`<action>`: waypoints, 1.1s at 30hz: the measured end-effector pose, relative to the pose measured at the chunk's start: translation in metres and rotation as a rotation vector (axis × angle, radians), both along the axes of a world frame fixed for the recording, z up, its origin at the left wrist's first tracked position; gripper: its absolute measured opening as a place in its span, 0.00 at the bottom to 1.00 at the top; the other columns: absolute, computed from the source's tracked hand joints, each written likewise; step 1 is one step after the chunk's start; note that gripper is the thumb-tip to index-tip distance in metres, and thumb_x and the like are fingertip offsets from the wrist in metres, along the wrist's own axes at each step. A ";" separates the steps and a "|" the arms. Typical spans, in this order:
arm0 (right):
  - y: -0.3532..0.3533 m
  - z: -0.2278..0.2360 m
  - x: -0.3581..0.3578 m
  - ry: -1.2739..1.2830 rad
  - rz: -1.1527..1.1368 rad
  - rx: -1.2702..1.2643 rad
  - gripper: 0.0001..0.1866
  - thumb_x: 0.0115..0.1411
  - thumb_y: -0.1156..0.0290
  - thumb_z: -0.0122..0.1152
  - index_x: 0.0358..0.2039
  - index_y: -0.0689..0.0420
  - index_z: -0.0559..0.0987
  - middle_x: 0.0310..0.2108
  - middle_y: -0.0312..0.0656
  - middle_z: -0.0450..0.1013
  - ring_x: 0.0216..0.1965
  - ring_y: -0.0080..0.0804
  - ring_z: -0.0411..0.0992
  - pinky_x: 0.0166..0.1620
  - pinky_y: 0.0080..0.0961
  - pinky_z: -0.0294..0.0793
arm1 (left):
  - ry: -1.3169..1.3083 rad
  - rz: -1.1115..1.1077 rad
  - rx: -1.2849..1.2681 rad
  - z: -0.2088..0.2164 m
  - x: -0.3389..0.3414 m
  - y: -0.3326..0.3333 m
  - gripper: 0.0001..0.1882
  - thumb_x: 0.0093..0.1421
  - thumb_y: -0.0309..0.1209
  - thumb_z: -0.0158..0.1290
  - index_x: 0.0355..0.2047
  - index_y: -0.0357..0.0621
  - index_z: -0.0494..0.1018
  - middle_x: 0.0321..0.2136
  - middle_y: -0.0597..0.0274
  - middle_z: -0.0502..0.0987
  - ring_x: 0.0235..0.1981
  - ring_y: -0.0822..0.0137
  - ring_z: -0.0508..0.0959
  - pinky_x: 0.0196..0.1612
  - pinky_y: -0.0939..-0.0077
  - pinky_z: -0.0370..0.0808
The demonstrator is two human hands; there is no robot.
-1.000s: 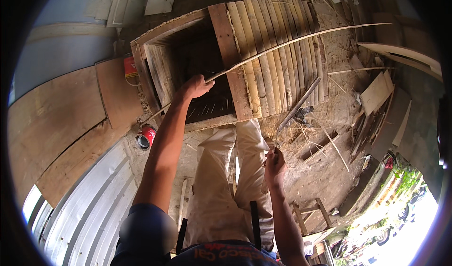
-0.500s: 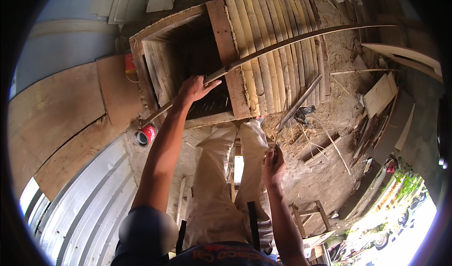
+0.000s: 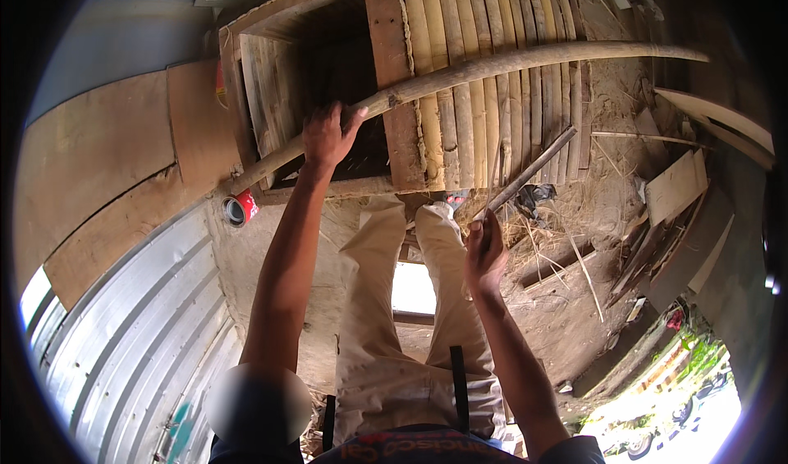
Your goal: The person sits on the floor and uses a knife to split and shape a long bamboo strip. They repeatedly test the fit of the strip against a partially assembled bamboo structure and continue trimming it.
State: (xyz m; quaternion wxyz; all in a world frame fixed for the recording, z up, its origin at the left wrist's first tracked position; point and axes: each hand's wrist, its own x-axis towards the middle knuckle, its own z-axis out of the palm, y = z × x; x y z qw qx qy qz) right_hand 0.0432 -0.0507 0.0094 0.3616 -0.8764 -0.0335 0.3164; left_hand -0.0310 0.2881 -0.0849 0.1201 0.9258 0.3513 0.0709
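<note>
My left hand (image 3: 331, 136) is closed around a long, curved bamboo pole (image 3: 492, 64). The pole runs from the red can's side at the left, over a bamboo-slatted wooden frame (image 3: 394, 70), to the far right. In my right hand (image 3: 486, 255), closed and lower than the pole, is a long, dark, machete-like blade (image 3: 533, 166) that points up and to the right. Its grip is hidden by my fingers. A gap separates the blade from the pole. Left of the slats, the frame has a dark rectangular opening (image 3: 341, 62) behind my left hand.
A red can (image 3: 241, 208) sits on the dirt floor near the pole's left end. Corrugated metal sheet (image 3: 139, 333) and plywood panels (image 3: 107, 160) stand at the left. Scrap boards (image 3: 677, 185) pile up at the right, with bamboo slivers (image 3: 584, 267) strewn nearby.
The pole has turned, showing a broader face, and its middle sits slightly higher in view. My right hand and the blade have moved up a little. Both hands keep their hold.
</note>
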 end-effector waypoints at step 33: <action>-0.012 -0.021 0.017 -0.182 0.178 0.156 0.23 0.70 0.55 0.49 0.52 0.64 0.73 0.24 0.39 0.74 0.23 0.23 0.72 0.27 0.24 0.71 | -0.096 0.505 -0.722 0.085 -0.053 -0.035 0.34 0.57 0.62 0.57 0.17 0.39 0.70 0.12 0.61 0.69 0.17 0.71 0.70 0.23 0.68 0.66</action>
